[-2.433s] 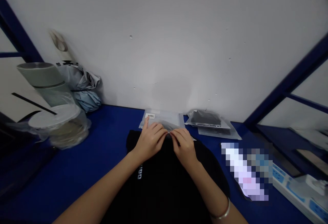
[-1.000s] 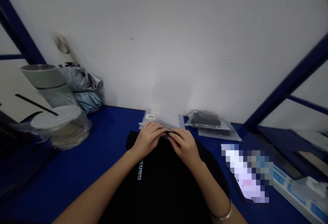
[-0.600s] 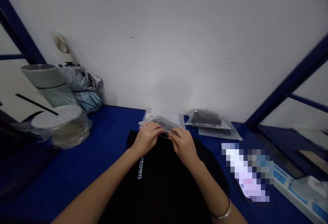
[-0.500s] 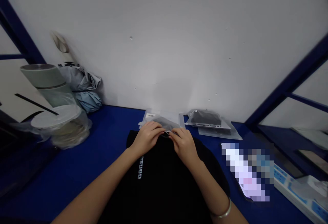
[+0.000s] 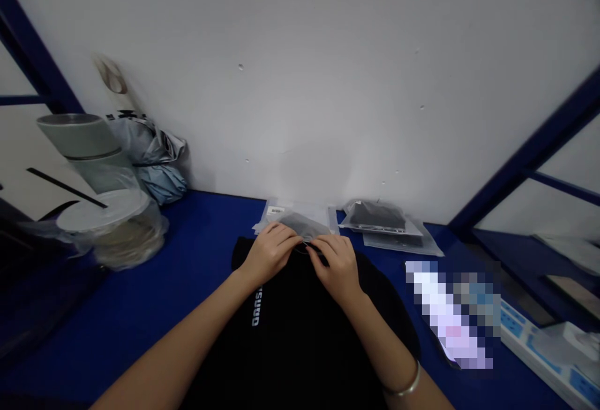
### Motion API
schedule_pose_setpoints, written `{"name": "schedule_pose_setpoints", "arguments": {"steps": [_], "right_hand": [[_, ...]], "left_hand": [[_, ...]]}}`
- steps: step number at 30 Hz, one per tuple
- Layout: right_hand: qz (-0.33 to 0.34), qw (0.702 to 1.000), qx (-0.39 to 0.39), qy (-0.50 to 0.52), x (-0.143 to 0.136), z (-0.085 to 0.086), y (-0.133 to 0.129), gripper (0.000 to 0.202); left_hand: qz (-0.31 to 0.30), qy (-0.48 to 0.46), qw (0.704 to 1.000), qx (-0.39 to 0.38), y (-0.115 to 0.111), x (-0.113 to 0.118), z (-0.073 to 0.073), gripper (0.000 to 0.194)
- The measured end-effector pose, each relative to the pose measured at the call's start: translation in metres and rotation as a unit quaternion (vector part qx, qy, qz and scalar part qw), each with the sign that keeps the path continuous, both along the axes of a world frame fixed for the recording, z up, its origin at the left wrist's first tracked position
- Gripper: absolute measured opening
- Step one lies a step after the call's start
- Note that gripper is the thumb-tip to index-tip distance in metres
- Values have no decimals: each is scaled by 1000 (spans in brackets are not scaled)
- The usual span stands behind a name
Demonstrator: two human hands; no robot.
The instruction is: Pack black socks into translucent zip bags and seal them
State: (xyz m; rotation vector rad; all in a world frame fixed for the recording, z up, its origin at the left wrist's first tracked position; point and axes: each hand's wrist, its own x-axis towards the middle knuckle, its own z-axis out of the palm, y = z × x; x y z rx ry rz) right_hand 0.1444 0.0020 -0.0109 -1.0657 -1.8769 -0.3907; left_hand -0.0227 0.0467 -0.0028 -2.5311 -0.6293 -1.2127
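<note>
A black garment (image 5: 300, 335) with white lettering along its left side lies spread on the blue table. At its far edge my left hand (image 5: 273, 250) is closed in a pinch, fingertips pointing right. Opposite it, my right hand (image 5: 335, 263) also pinches, thumb and forefinger facing left. Between the fingertips runs a thin pale strip (image 5: 305, 244); it is too small to tell its kind. Just beyond the fingers is a greyish see-through sheet (image 5: 300, 224), partly hidden by my hands. Under it, a clear plastic bag (image 5: 319, 211) with a barcode label lies against the wall side.
Clear bags with dark contents (image 5: 379, 217) lie at the back right. A lit phone (image 5: 450, 322) and a power strip (image 5: 544, 347) are on the right. On the left stand a lidded cup with a straw (image 5: 126, 235), a pale green tumbler (image 5: 87, 141) and a folded umbrella (image 5: 162, 182).
My fingers have shifted only slightly at the pale strip, the right fingertips loosening their curl a little. Everything else stays in place.
</note>
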Motion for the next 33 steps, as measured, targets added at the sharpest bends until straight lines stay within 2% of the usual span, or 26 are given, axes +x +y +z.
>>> {"name": "schedule_pose_setpoints", "arguments": {"steps": [6, 16, 26, 29, 33], "right_hand": [[-24, 999, 32, -27, -4, 2, -1, 11], [-27, 997, 58, -47, -5, 4, -2, 10], [-28, 994, 78, -68, -3, 6, -2, 7], [-22, 994, 84, -71, -2, 6, -2, 7], [-14, 993, 84, -79, -2, 7, -4, 8]], "left_hand": [[62, 1, 998, 5, -6, 4, 2, 21], [90, 10, 996, 19, -13, 9, 10, 19], [33, 24, 999, 7, -11, 7, 10, 12], [10, 32, 999, 20, -10, 5, 10, 14], [10, 47, 998, 47, -10, 4, 10, 14]]}}
